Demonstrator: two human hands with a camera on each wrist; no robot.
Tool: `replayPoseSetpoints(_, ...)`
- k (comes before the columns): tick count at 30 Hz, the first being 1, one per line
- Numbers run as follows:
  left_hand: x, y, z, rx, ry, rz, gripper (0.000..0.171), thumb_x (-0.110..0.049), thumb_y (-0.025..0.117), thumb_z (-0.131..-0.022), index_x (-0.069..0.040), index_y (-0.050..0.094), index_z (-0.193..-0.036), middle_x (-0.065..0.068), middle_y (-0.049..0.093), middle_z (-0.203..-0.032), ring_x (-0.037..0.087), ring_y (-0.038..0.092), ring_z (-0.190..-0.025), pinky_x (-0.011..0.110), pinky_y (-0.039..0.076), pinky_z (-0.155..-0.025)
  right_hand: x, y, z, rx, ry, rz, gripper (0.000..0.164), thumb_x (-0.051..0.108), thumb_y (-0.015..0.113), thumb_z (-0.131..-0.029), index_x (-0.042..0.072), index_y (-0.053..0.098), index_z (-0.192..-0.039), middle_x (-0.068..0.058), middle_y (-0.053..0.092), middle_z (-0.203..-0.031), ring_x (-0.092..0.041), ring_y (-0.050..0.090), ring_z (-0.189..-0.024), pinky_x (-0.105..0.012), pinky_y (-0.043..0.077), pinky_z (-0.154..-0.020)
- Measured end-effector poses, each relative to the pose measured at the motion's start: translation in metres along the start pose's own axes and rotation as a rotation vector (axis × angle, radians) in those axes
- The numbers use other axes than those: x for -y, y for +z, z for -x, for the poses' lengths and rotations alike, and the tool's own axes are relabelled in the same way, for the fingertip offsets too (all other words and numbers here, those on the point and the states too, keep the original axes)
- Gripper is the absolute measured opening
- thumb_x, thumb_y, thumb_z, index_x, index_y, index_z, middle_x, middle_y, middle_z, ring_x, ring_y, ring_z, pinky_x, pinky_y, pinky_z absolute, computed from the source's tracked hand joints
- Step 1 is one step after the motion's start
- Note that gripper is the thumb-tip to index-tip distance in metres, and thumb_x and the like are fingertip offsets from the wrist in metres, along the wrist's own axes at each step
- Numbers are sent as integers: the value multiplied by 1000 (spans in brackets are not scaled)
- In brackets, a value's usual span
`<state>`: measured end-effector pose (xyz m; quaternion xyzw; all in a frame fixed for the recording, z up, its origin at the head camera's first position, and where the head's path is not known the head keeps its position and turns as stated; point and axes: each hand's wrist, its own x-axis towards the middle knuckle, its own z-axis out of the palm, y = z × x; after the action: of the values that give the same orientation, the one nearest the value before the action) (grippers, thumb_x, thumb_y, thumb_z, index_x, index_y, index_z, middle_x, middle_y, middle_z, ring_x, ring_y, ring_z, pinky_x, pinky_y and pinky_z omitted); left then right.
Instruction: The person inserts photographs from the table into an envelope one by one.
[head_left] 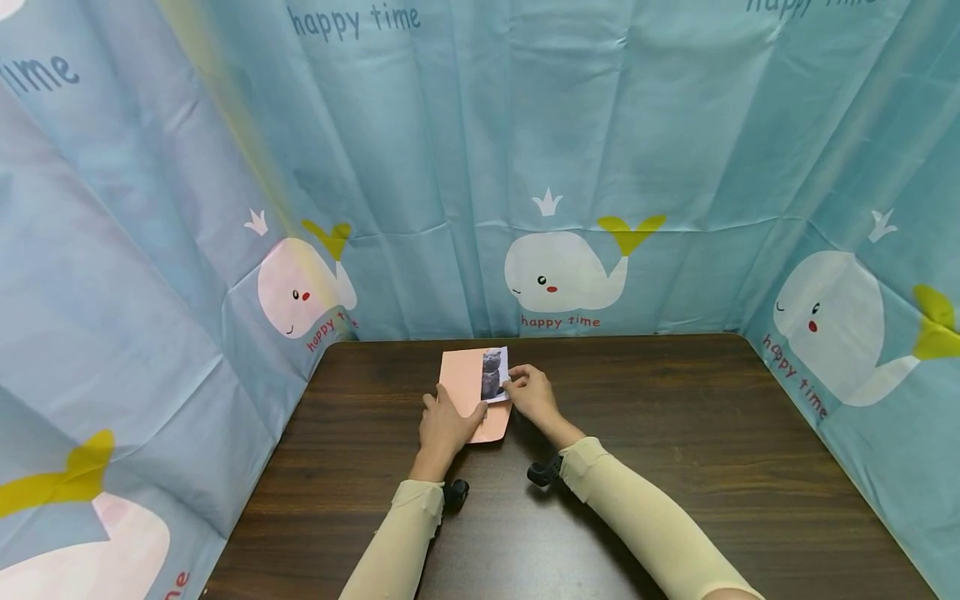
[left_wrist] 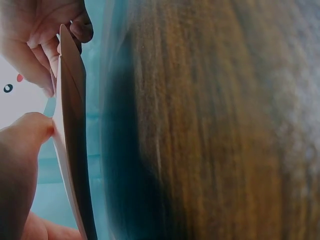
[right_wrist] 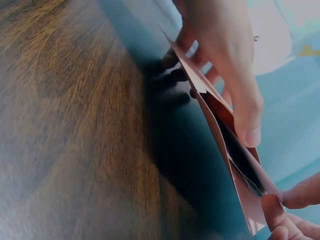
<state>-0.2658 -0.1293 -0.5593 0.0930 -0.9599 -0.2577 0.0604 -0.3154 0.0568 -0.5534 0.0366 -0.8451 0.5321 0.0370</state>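
Note:
A pink envelope (head_left: 461, 375) is held above the far part of the table, its open edge toward the right. My left hand (head_left: 442, 425) grips it, thumb on the front face and fingers behind, as the right wrist view shows. A photo card (head_left: 492, 375) with a grey cat on it sits partly in the envelope's mouth and sticks out past the right edge. My right hand (head_left: 531, 392) pinches that side between thumb and fingers. In the right wrist view the envelope's mouth (right_wrist: 220, 120) gapes, with dark card edges inside.
A dark wood-grain table (head_left: 637, 417) lies under both hands. Behind it and along its sides hangs a blue curtain (head_left: 420, 275) printed with whales. Black wrist cameras (head_left: 455, 495) sit at both cream sleeves (head_left: 637, 508).

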Motion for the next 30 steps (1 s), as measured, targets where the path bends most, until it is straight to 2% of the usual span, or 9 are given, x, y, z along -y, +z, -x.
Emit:
replayPoseSetpoints(16, -1, 1, 0, -9, -1, -8, 112, -67, 72, -90, 11, 34, -161, 38, 47, -136, 54, 65, -111, 60, 58, -90, 4, 15, 1, -29, -37, 62, 27, 9, 78, -95, -3, 75, -118, -10, 79, -88, -24, 73, -80, -36, 55, -70)
replayPoseSetpoints(21, 0, 1, 1, -14, 2, -5, 112, -68, 73, -90, 12, 35, -160, 39, 47, -137, 55, 66, -109, 61, 58, -90, 5, 21, 2, -27, -29, 96, 25, 11, 78, -95, 1, 76, -117, -10, 81, -93, -26, 75, -86, -42, 57, -76)
replayPoseSetpoints(27, 0, 2, 0, -19, 4, -9, 113, -69, 72, -90, 12, 35, -160, 39, 47, -137, 55, 65, -109, 62, 58, -88, 5, 27, 0, -32, -12, 159, 24, 17, 79, -95, 8, 77, -118, -4, 81, -95, -26, 76, -91, -47, 56, -83)
replayPoseSetpoints(30, -1, 1, 0, -24, 8, -4, 112, -68, 72, -90, 12, 36, -160, 39, 47, -137, 56, 65, -108, 62, 58, -87, 6, 29, -1, -38, -22, 171, 24, 18, 80, -95, 8, 78, -116, -4, 81, -94, -28, 76, -92, -50, 56, -85)
